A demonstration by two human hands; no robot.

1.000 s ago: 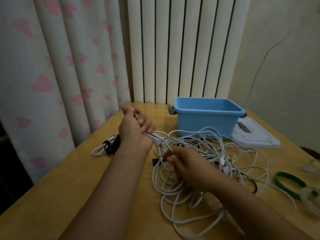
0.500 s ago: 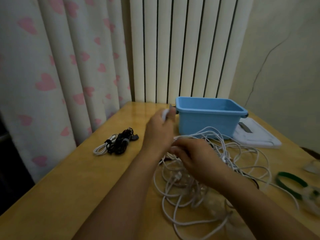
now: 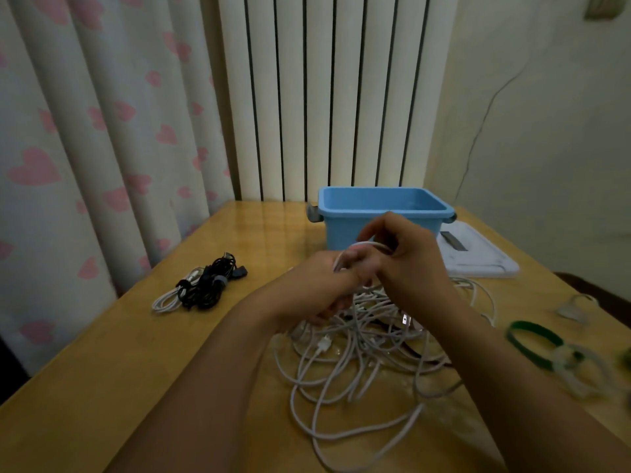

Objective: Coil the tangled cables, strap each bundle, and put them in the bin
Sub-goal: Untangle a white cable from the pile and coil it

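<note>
Left hand (image 3: 319,285) and right hand (image 3: 406,257) both curled round a white cable loop (image 3: 362,249) above tangled cables (image 3: 368,349) mid-tabletop; blue bin (image 3: 345,230) near far edge

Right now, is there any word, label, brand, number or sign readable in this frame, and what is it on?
None can be read.
The blue bin: no print shows on its near wall.
The white flat item behind it has a dark grey patch; no characters can be made out there.
The white cables and the strapped bundles: plugs too small and dim to show any marking.
</note>
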